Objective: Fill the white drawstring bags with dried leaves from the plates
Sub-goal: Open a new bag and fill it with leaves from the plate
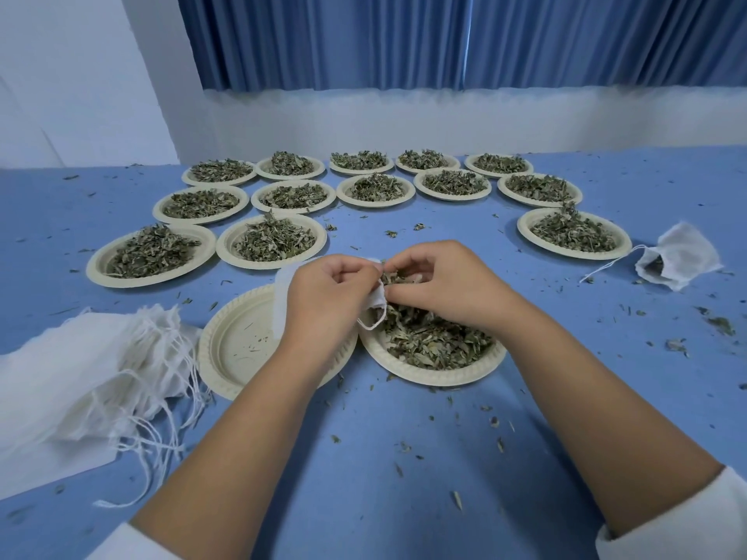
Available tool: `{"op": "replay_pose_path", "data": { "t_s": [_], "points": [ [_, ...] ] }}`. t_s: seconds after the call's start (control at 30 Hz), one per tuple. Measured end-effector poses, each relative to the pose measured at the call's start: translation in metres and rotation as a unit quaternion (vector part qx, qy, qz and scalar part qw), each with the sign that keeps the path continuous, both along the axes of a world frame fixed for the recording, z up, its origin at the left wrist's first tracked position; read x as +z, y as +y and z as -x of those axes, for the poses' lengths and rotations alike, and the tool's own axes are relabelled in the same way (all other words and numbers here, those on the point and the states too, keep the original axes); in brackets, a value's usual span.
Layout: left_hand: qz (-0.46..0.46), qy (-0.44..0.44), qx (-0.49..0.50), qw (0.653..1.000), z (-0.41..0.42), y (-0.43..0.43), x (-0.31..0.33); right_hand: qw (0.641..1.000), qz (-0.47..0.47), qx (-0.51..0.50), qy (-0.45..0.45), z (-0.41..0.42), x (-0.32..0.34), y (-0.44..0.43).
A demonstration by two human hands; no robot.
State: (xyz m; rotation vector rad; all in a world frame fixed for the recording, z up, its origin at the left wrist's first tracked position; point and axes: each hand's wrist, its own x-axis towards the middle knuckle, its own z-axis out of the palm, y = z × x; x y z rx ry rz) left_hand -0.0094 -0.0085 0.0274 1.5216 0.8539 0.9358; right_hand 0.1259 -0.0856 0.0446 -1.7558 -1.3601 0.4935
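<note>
My left hand (327, 295) grips a white drawstring bag (283, 301) by its mouth, just above the near plates. My right hand (434, 278) pinches a clump of dried leaves at the bag's opening. Below it sits a cream plate (408, 371) partly covered with dried leaves (432, 337). Beside it on the left lies an almost bare plate (238, 345), partly under my left wrist. Most of the bag is hidden behind my left hand.
Several plates heaped with leaves (271, 240) fan out across the blue table (364, 458). A pile of unfilled white bags (81, 381) with loose strings lies at the left. One filled bag (679, 260) rests at the right. Leaf crumbs are scattered around.
</note>
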Motion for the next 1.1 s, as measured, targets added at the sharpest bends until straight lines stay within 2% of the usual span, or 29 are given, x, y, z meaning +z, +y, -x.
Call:
{"op": "replay_pose_path", "data": {
  "t_s": [0.17,0.5,0.77,0.83,0.93,1.1],
  "points": [
    [0.015,-0.006,0.004,1.0,0.0,0.002,-0.001,0.998,0.022,0.01,0.062,-0.005,0.001,-0.004],
    [0.028,-0.016,-0.038,0.999,0.0,-0.003,0.003,0.986,-0.039,-0.043,0.158,-0.012,-0.008,-0.002],
    [0.079,-0.035,-0.065,0.994,0.001,-0.004,0.007,0.976,0.055,0.019,0.209,-0.015,-0.008,-0.002],
    [0.059,-0.022,-0.053,0.997,0.001,-0.005,0.007,0.976,0.052,0.005,0.21,-0.014,-0.008,-0.002],
    [-0.023,0.008,-0.031,0.999,0.001,-0.007,0.004,0.98,0.034,-0.036,0.195,-0.012,-0.007,-0.002],
    [-0.113,0.066,-0.065,0.989,-0.003,-0.011,0.001,0.988,0.034,-0.091,0.117,-0.011,-0.01,0.0]
  ]
}}
